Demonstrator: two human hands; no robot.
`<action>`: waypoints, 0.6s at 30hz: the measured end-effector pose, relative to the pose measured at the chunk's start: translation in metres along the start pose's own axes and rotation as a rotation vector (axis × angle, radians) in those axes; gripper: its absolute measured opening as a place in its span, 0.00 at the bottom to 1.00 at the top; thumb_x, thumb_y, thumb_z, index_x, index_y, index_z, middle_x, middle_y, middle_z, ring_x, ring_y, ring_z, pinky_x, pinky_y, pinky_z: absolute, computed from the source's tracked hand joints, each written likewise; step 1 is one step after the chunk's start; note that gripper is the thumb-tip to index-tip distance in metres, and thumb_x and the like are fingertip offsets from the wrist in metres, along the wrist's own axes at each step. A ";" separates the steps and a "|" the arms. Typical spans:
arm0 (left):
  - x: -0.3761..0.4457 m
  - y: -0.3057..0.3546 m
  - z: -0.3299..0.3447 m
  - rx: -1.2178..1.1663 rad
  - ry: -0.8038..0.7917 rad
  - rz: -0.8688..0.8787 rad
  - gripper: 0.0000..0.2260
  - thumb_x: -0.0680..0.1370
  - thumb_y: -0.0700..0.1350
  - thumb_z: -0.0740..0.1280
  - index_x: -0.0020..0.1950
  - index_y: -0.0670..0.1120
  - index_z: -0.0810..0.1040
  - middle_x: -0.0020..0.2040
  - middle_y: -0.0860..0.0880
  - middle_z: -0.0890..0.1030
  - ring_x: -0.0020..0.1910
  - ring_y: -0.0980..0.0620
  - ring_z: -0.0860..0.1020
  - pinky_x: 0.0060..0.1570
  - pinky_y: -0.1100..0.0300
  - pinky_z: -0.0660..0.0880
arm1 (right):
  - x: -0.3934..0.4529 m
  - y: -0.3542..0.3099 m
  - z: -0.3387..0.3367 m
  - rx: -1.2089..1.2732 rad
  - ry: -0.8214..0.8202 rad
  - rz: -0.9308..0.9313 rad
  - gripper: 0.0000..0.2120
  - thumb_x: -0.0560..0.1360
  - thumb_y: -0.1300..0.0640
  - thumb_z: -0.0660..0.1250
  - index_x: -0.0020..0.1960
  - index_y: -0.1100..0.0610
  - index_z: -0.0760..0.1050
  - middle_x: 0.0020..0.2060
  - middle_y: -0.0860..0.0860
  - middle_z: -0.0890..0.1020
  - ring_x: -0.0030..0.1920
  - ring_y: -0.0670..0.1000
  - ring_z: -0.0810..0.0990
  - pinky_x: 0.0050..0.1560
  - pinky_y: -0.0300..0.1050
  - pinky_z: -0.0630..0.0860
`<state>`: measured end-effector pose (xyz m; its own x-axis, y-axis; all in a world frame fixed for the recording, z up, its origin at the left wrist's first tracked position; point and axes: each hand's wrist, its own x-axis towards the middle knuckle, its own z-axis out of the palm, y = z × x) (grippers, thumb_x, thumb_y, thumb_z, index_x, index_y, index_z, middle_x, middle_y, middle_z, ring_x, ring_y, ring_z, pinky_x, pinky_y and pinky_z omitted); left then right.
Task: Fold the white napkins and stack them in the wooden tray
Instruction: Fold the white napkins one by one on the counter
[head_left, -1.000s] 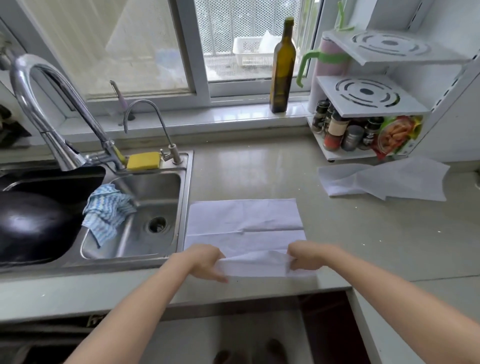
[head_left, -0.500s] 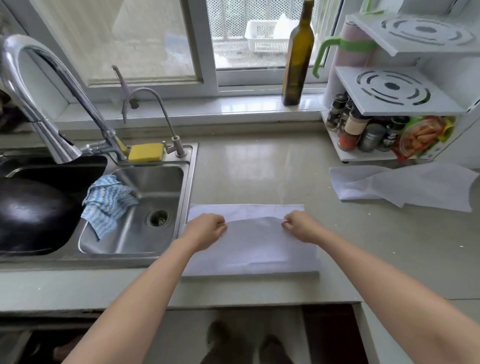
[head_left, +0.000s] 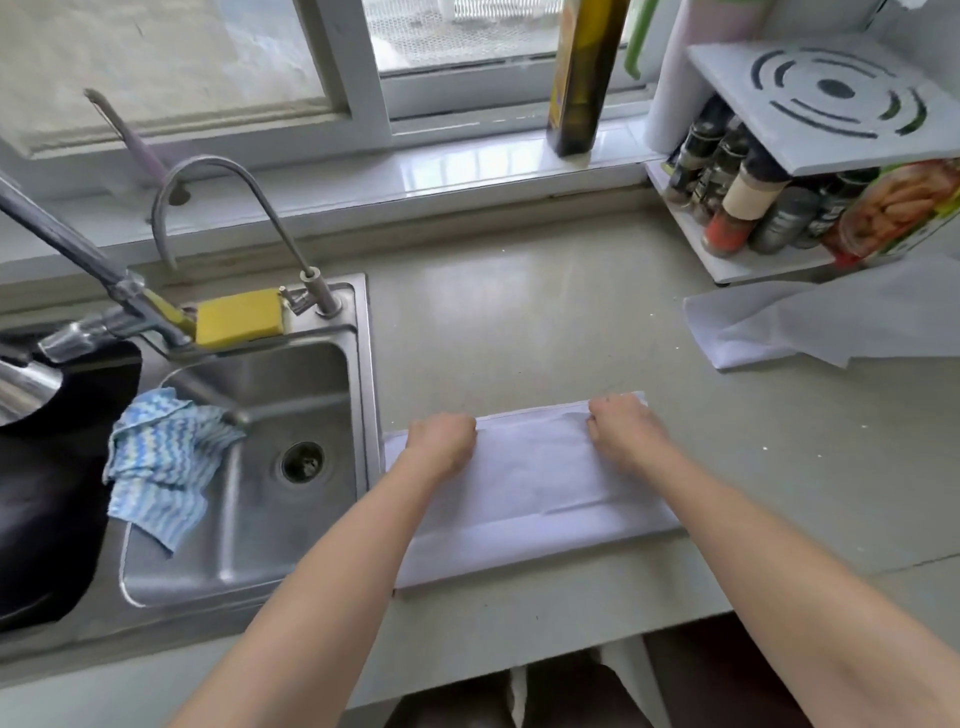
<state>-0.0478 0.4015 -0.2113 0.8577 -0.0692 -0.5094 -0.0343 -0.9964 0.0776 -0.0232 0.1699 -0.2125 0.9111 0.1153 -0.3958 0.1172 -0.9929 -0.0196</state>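
Napkin (head_left: 540, 483), folded over on itself near the front edge of the counter (head_left: 519, 312), is pinched at its far edge by both curled hands, the left hand (head_left: 441, 441) towards the sink (head_left: 249, 467) and the right hand (head_left: 623, 431) opposite. If one hand lets go first or the layers are misaligned, the fold could spring open or crease crooked, and a nudge could slide it off the front lip. Beyond, more loose napkins (head_left: 810, 327) lie beside a spice rack (head_left: 810, 156); a wooden tray is nowhere visible.
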 end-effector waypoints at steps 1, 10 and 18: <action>0.003 0.000 0.001 0.022 0.003 0.004 0.11 0.80 0.38 0.54 0.54 0.44 0.75 0.55 0.44 0.80 0.52 0.43 0.78 0.44 0.57 0.65 | 0.002 0.001 0.002 -0.008 0.009 -0.013 0.13 0.80 0.59 0.52 0.57 0.60 0.73 0.58 0.58 0.76 0.60 0.59 0.73 0.54 0.48 0.69; 0.008 0.009 0.009 0.053 0.046 -0.111 0.12 0.78 0.35 0.53 0.57 0.45 0.71 0.55 0.44 0.80 0.54 0.44 0.78 0.50 0.55 0.64 | 0.014 0.008 0.000 0.062 -0.004 -0.056 0.13 0.82 0.54 0.52 0.55 0.60 0.72 0.57 0.59 0.76 0.58 0.58 0.74 0.49 0.47 0.67; 0.009 0.017 0.006 0.075 0.034 -0.176 0.14 0.78 0.35 0.54 0.61 0.44 0.70 0.56 0.45 0.80 0.55 0.44 0.78 0.55 0.54 0.66 | 0.017 0.010 -0.008 0.108 -0.058 -0.068 0.12 0.81 0.54 0.53 0.52 0.58 0.73 0.55 0.59 0.78 0.55 0.59 0.76 0.50 0.48 0.71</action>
<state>-0.0431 0.3841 -0.2197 0.8706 0.1066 -0.4803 0.0806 -0.9940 -0.0746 -0.0031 0.1620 -0.2119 0.8778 0.1835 -0.4425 0.1318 -0.9806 -0.1453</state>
